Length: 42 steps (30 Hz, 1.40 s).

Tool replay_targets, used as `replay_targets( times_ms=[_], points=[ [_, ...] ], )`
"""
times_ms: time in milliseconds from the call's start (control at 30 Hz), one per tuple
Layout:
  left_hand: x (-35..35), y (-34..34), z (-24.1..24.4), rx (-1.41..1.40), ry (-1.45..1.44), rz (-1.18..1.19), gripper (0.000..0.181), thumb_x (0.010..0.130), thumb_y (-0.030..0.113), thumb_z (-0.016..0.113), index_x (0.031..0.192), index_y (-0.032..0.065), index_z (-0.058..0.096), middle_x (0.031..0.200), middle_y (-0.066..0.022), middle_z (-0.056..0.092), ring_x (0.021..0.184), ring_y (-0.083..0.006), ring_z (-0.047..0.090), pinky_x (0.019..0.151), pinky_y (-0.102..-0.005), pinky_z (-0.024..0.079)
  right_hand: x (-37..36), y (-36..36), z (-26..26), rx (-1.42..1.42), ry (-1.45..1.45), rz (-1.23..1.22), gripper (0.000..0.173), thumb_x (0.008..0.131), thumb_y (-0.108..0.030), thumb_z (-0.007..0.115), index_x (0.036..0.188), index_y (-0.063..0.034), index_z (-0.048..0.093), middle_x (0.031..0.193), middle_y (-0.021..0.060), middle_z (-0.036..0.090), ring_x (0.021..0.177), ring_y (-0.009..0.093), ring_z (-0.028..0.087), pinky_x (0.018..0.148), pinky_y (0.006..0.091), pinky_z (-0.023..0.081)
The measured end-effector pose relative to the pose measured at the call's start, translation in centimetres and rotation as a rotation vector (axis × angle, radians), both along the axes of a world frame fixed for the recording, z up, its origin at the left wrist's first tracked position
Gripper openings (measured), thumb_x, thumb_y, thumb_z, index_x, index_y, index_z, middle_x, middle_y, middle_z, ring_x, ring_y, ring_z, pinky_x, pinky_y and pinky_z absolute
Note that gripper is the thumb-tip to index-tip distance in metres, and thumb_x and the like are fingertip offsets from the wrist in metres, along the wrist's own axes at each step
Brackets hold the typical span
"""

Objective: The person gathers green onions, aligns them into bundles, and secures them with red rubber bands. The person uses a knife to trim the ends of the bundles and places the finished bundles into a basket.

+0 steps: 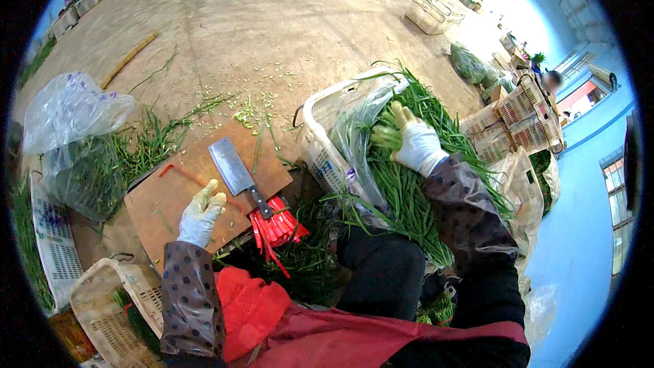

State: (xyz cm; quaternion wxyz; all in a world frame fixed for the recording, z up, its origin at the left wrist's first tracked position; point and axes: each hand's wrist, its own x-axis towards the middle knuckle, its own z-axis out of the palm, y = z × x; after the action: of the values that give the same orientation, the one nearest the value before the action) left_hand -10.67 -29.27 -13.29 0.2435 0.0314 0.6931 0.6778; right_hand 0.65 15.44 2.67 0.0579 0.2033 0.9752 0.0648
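My left hand point(201, 216), in a white glove with yellowish fingertips, is over a brown board point(168, 209), fingers slightly apart. A red strip point(186, 175) lies across the board and passes behind those fingertips; whether they touch it is unclear. To the right rests a cleaver point(232, 166) with a black handle, beside a bundle of red strips point(276, 225). My right hand point(416, 143), gloved alike, is on long green leafy stalks point(409, 204) heaped in a white plastic crate point(319, 112) lined with clear plastic. Its fingers are spread and blurred, with nothing visibly gripped.
Left of the board stand a clear plastic bag point(76, 112) and a white crate point(56, 240). Another crate point(102, 312) is near my left forearm. A bamboo pole point(127, 60) and scraps lie on the floor. Stacked crates point(516, 117) and a person stand at right.
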Motion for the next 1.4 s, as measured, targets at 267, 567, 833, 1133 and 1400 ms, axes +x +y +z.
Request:
replay_targets(
  times_ms=[267, 567, 833, 1133, 1400],
  points=[
    [-0.7, -0.6, 0.0, 0.022, -0.021, -0.046, 0.061, 0.094, 0.023, 0.067, 0.144, -0.0009, 0.042, 0.121, -0.0076, 0.059, 0.097, -0.0115, 0.060, 0.083, -0.0256, 0.052, -0.4, 0.6, -1.0, 0.189, -0.049, -0.048, 0.112, 0.068, -0.029, 0.082, 0.155, -0.0106, 0.015, 0.112, 0.0199, 0.061, 0.096, 0.036, 0.064, 0.083, 0.0455, 0.053],
    [-0.7, -1.2, -0.2, -0.051, -0.015, -0.075, 0.059, 0.094, 0.023, 0.067, 0.142, -0.0013, 0.044, 0.125, -0.0081, 0.058, 0.097, -0.0113, 0.060, 0.083, -0.0258, 0.052, 2.2, 2.1, 0.5, -0.239, 0.196, 0.007, 0.105, 0.070, -0.018, 0.076, 0.156, -0.0155, 0.017, 0.116, 0.0222, 0.064, 0.103, 0.037, 0.065, 0.089, 0.0385, 0.051],
    [2.4, 0.6, 6.0, 0.133, -0.033, -0.141, 0.059, 0.094, 0.032, 0.065, 0.140, -0.0014, 0.046, 0.123, -0.0103, 0.064, 0.103, -0.0134, 0.063, 0.087, -0.0298, 0.051, 7.6, 1.6, 5.7, -0.779, 0.584, 0.148, 0.092, 0.071, 0.004, 0.074, 0.151, -0.0023, 0.029, 0.134, 0.0119, 0.058, 0.120, 0.020, 0.057, 0.103, 0.0321, 0.045],
    [16.7, 6.4, 24.6, 0.599, 0.188, -1.127, 0.056, 0.094, 0.020, 0.063, 0.140, -0.0074, 0.044, 0.139, -0.0177, 0.054, 0.127, -0.0263, 0.054, 0.108, -0.0403, 0.040, 12.3, 0.8, 9.1, -0.725, 0.870, 0.214, 0.079, 0.077, 0.002, 0.074, 0.147, -0.0049, 0.039, 0.129, 0.0058, 0.061, 0.113, 0.014, 0.057, 0.097, 0.0296, 0.047],
    [19.7, 7.4, 27.3, 0.692, 0.429, -1.444, 0.035, 0.095, 0.031, 0.061, 0.127, 0.0168, 0.062, 0.080, -0.0058, 0.068, 0.066, -0.0288, 0.062, 0.058, -0.0367, 0.050, 14.2, 2.0, 8.8, -0.648, 1.066, 0.139, 0.051, 0.084, -0.003, 0.072, 0.132, -0.0022, 0.054, 0.117, 0.0048, 0.065, 0.102, 0.014, 0.060, 0.089, 0.0290, 0.049]
  ],
)
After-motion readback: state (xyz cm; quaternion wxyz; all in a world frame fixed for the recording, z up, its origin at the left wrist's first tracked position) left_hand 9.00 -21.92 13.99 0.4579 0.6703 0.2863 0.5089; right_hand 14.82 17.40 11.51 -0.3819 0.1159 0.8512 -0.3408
